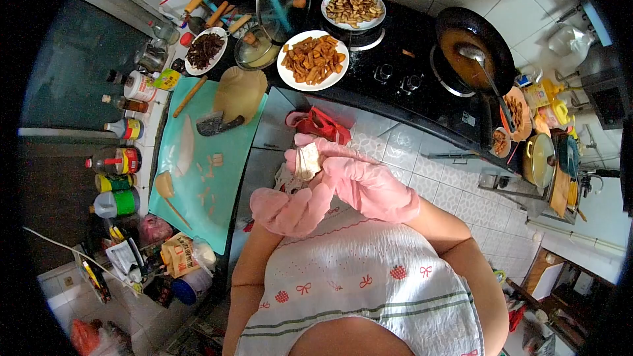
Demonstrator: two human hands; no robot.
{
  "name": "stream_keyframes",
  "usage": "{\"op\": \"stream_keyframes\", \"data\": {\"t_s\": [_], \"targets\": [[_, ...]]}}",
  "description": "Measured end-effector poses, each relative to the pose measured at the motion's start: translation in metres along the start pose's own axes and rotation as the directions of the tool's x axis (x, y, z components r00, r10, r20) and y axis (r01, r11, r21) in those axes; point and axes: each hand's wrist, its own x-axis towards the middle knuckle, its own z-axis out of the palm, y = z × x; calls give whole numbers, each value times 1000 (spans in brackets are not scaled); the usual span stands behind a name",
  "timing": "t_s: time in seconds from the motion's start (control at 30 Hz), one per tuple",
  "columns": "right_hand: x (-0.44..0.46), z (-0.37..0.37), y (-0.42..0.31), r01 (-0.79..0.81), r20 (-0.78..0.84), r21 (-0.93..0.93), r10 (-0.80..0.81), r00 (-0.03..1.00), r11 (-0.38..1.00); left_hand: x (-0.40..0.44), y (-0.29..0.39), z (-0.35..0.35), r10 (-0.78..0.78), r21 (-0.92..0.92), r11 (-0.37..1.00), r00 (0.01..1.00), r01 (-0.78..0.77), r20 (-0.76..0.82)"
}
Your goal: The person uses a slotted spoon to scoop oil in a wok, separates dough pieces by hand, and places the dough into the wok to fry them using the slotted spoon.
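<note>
White cotton apron with red strawberries, red bows and green stripes [330, 264] is seen nearest. Just beyond it, a small creamy-white folded or layered item [307, 161] is held up amid pink-covered fingers. The left hand, in a loose pink glove [287, 209], and the right hand, in a matching glove [372, 188], are brought close together and curled in around it, not spread; which one does the gripping cannot be told.

By judgement, the item is being worked or steadied between both hands; any turning of it would call for a light pinch on one side while the other is freed.

Below and behind the gloves, a red bag [323, 124] is seen, partly covered. Off to the left, a teal cutting mat [227, 184] is topped by a dark-bladed cleaver [211, 124] and pale cut strips [207, 166]. Farther out, a round white plate of orange-brown strips [288, 78] is set on the black stovetop [395, 69], with a black wok holding a metal ladle [501, 43] beyond.

Hard to make out: fingertips are masked by the gloves, the item's underside is hidden, its material is unclear, bottle labels are unreadable, and edges are cut off by the round lens border.
</note>
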Motion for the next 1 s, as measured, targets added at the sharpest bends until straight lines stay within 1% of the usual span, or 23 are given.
{"op": "stream_keyframes", "data": {"t_s": [0.03, 0.07, 0.13, 0.17, 0.2, 0.23, 0.27, 0.33, 0.37, 0.4, 0.5, 0.6, 0.63, 0.7, 0.8, 0.9, 0.93, 1.0], "targets": [[0, -2, 1, 16, 26, 17, -17, 1000, 1000, 7, -5, -2, 100, 25, 994, 993, -102, 57], [1, -3, 1, 6, 15, 39, -7, 1000, 999, 17, -12, -5, 198, 44, 978, 973, -204, 116], [4, -4, 0, -13, -6, 86, 14, 1000, 996, 19, -16, 2, 273, 117, 953, 960, -279, 65], [4, -3, -2, -26, -15, 112, 28, 1000, 993, 14, -11, 15, 258, 175, 953, 965, -246, -49], [3, -1, -5, -38, -24, 139, 42, 999, 990, 11, -9, 18, 246, 191, 956, 964, -223, -106], [3, 0, -6, -50, -32, 166, 56, 998, 985, 8, -7, 22, 232, 205, 959, 959, -197, -163], [3, 0, -6, -37, -44, 107, 42, 998, 994, 6, -6, 22, 217, 182, 965, 963, -187, -162], [2, 0, -3, -11, -64, -11, 11, 998, 1000, 7, -3, 13, 143, 69, 988, 989, -140, -44], [3, 1, -1, 8, -84, -11, -9, 996, 1000, 15, -2, -1, 91, -16, 996, 993, -90, 77], [4, 2, -1, 28, -104, -13, -29, 994, 1000, 22, -2, -12, 49, -94, 995, 979, -30, 200], [6, -2, -1, 62, -114, -7, -63, 991, 998, 40, -6, -24, 35, -268, 961, 921, 76, 387], [7, -9, -1, 84, -89, 8, -83, 993, 996, 44, -11, -24, -83, -286, 915, 826, 285, 557], [6, -10, -1, 91, -79, 13, -90, 993, 996, 46, -15, -24, -141, -326, 869, 817, 373, 560], [5, -9, 0, 72, -116, -19, -73, 991, 997, 52, -23, -22, -253, -398, 745, 779, 535, 573], [4, -7, 0, 33, -165, -33, -38, 986, 999, 61, -31, -14, -303, -416, 650, 720, 635, 624], [3, -5, 1, 12, -169, -55, -21, 985, 998, 62, -38, -6, -255, -378, 735, 746, 562, 615], [3, -5, 2, 8, -164, -67, -19, 986, 998, 61, -39, -4, -255, -375, 745, 754, 552, 605], [2, -1, -1, 6, -79, -96, -14, 997, 995, 59, -41, -1, -253, -370, 762, 771, 531, 585]]}}
